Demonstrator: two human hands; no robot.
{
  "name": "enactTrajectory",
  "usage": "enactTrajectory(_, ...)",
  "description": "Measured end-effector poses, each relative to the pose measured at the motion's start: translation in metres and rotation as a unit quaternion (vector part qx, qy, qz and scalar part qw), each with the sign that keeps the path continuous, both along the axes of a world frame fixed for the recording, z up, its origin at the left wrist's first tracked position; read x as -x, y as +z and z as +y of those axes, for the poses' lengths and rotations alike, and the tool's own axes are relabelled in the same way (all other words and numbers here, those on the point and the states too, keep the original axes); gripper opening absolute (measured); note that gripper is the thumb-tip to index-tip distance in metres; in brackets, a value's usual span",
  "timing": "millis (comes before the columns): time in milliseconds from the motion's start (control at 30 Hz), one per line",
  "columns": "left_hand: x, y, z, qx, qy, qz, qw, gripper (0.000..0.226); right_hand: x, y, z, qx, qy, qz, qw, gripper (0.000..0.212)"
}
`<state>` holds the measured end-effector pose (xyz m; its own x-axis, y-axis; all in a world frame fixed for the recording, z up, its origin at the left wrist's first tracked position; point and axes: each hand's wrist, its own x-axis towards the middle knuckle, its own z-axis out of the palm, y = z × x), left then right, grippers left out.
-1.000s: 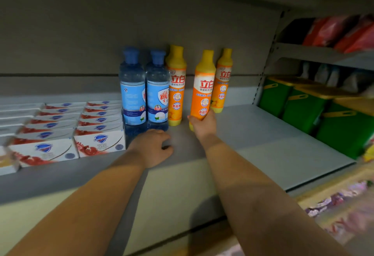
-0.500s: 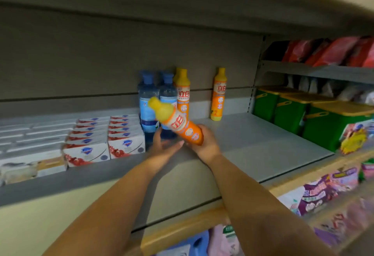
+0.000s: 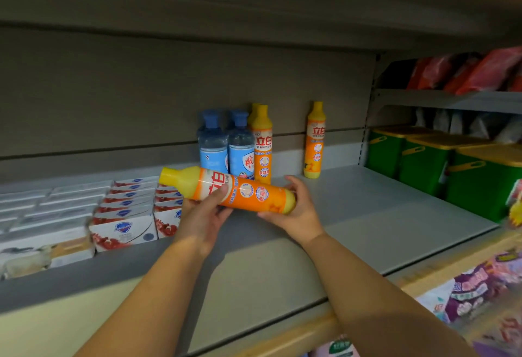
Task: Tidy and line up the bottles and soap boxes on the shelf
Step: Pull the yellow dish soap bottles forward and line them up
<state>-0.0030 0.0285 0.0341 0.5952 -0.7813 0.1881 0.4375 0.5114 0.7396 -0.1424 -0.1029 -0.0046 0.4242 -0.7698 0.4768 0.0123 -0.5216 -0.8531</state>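
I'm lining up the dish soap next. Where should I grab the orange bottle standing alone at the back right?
Grip the lone orange bottle round its straight labelled middle, from the front: it stands upright near the back wall, bare shelf before it.

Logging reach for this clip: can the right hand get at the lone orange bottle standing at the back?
Probably not yet: the right hand grips the base of the sideways bottle. The shelf toward the lone bottle holds nothing in the way.

soap boxes (image 3: 124,229) left of bottles (image 3: 234,144), bins (image 3: 440,167) right
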Motion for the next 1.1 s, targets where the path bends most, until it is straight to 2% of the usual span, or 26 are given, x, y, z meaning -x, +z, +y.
enactTrajectory(67,0.003,0.003,0.001,-0.033,0.019,0.011,0.999,0.048,0.001,0.002,0.0,-0.081,0.047,-0.042,0.995,0.069)
enactTrajectory(133,0.005,0.006,0.0,-0.064,0.043,0.017,0.997,0.047,-0.002,0.003,0.003,-0.109,0.07,-0.068,0.989,0.055)
enactTrajectory(200,0.002,0.011,0.0,-0.062,0.064,-0.023,0.996,0.042,-0.005,0.004,0.004,-0.125,0.076,-0.089,0.985,0.041)
enactTrajectory(233,0.001,0.014,0.002,-0.052,0.069,-0.058,0.995,0.04,-0.004,0.006,0.006,-0.143,0.088,-0.093,0.981,0.039)
enactTrajectory(300,0.0,0.02,0.008,-0.02,0.061,-0.113,0.992,0.042,-0.001,0.007,0.003,-0.203,0.136,-0.077,0.967,0.053)
enactTrajectory(367,0.001,0.024,0.011,0.008,0.058,-0.128,0.99,0.053,0.005,0.01,0.002,-0.278,0.164,-0.035,0.946,0.056)
enactTrajectory(433,0.003,0.026,0.013,-0.003,0.079,-0.117,0.99,0.051,0.008,0.013,0.006,-0.307,0.17,-0.039,0.935,0.05)
enactTrajectory(467,0.003,0.027,0.013,-0.018,0.099,-0.104,0.989,0.047,0.008,0.015,0.009,-0.291,0.172,-0.068,0.939,0.046)
enactTrajectory(533,0.003,0.028,0.014,-0.047,0.135,-0.058,0.988,0.041,0.007,0.017,0.016,-0.195,0.158,-0.137,0.958,0.044)
enactTrajectory(600,0.0,0.029,0.014,-0.06,0.151,0.001,0.987,0.047,0.006,0.017,0.022,-0.072,0.136,-0.177,0.972,0.059)
enactTrajectory(667,-0.004,0.03,0.015,-0.083,0.162,0.02,0.983,0.054,0.005,0.016,0.025,-0.013,0.12,-0.174,0.977,0.066)
enactTrajectory(800,-0.009,0.03,0.016,-0.108,0.156,-0.027,0.981,0.035,0.003,0.019,0.032,-0.038,0.078,-0.171,0.981,0.044)
enactTrajectory(867,-0.009,0.028,0.018,-0.077,0.101,-0.034,0.991,0.026,0.002,0.018,0.029,-0.087,0.035,-0.175,0.98,0.041)
enactTrajectory(967,-0.008,0.025,0.019,-0.041,0.003,-0.04,0.998,0.027,0.005,0.019,0.026,-0.091,-0.002,-0.186,0.978,0.046)
enactTrajectory(1100,-0.007,0.028,0.019,-0.048,0.075,-0.024,0.996,0.043,0.009,0.019,0.032,0.027,0.042,-0.174,0.983,0.07)
